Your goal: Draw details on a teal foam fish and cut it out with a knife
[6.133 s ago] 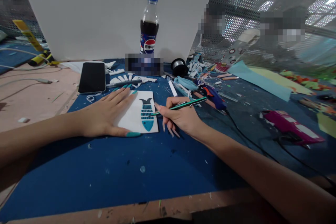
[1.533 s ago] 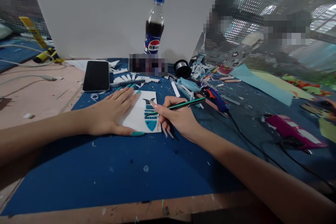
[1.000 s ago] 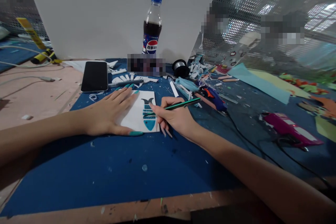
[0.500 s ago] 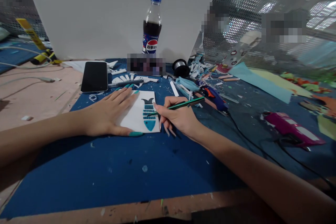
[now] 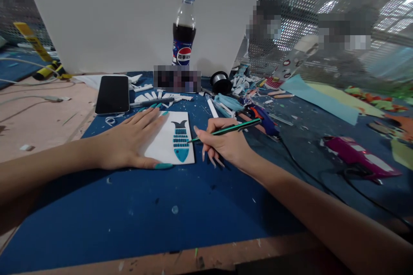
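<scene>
Left grip (image 5: pixel 127 144): fingers slightly spread, palm down, lying flat over the left part of a white board (image 5: pixel 159 144); my thumb, nail painted teal, lies along its near edge. The board rests on the blue cutting mat (image 5: pixel 142 219) in front of me, its right portion uncovered.

On that portion: a fish figure (image 5: pixel 181 154), blue head toward me, dark tail pointing away, body made up of rows of dark and blue bars.

Right grip (image 5: pixel 224 144): thumb and fingers pinch a slim green-and-black pen-like tool (image 5: pixel 237 127), held slanted, exact type unclear. Its tip is at the right edge of the fish's body; contact cannot be told.

Surroundings on the desk (image 5: pixel 35 126): black-screened phone (image 5: pixel 112 94) beyond my left grip, grey pen (image 5: pixel 153 102) just right of it, white strips (image 5: pixel 155 95) behind the pen. Farther back, a capped Pepsi bottle (image 5: pixel 184 32), upright, partly filled with dark liquid, before a white panel (image 5: pixel 112 17). Wire spool (image 5: pixel 220 82) to its right. Beyond my right grip, a blue hot-glue gun (image 5: pixel 265 121) lies on its side; farther right, a magenta device (image 5: pixel 363 154).
</scene>
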Action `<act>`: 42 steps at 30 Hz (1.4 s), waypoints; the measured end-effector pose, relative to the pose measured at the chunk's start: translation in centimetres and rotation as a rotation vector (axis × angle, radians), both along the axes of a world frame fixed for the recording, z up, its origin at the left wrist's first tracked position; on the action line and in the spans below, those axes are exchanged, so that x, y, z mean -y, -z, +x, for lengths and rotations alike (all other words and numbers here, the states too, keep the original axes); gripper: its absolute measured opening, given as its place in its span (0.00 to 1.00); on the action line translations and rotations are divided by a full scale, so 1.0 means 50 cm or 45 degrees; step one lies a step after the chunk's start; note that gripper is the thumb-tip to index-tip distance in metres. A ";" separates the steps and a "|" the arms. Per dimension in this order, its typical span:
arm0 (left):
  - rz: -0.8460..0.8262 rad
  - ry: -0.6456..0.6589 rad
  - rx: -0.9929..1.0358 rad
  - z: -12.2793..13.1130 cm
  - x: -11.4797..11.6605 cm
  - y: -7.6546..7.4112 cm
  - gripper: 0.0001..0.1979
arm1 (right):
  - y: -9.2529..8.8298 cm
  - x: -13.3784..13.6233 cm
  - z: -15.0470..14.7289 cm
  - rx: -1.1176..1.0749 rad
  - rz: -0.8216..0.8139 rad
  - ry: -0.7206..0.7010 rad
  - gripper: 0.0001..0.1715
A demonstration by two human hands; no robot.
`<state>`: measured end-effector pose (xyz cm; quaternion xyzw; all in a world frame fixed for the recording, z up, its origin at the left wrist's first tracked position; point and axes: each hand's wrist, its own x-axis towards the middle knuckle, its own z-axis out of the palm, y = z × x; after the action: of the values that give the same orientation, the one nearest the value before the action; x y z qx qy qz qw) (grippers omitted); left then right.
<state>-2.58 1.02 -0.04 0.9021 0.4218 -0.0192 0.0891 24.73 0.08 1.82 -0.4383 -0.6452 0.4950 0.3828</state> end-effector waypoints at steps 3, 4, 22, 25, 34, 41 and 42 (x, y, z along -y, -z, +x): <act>0.009 -0.004 -0.002 0.004 0.002 -0.003 0.55 | -0.004 -0.001 0.000 0.015 0.033 -0.030 0.23; 0.009 -0.002 -0.011 0.004 0.002 -0.004 0.56 | -0.004 -0.001 0.000 0.024 0.046 -0.036 0.23; -0.047 -0.025 -0.006 0.015 0.001 -0.010 0.59 | 0.010 0.015 -0.037 -0.211 -0.069 -0.035 0.25; -0.047 -0.042 -0.018 0.016 0.001 -0.010 0.58 | 0.010 0.014 -0.036 -0.225 -0.066 -0.056 0.25; -0.045 -0.046 -0.023 0.015 0.003 -0.011 0.60 | 0.012 0.012 -0.037 -0.198 -0.077 -0.072 0.25; -0.058 -0.041 -0.028 0.022 0.003 -0.016 0.60 | 0.006 0.010 -0.040 -0.185 -0.087 -0.080 0.26; -0.056 -0.037 -0.028 0.022 0.003 -0.016 0.59 | 0.004 0.010 -0.041 -0.181 -0.091 -0.083 0.26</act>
<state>-1.49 0.88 0.77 0.8935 0.4351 -0.0372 0.1046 22.70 -0.40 1.61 -0.3941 -0.6123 0.5597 0.3955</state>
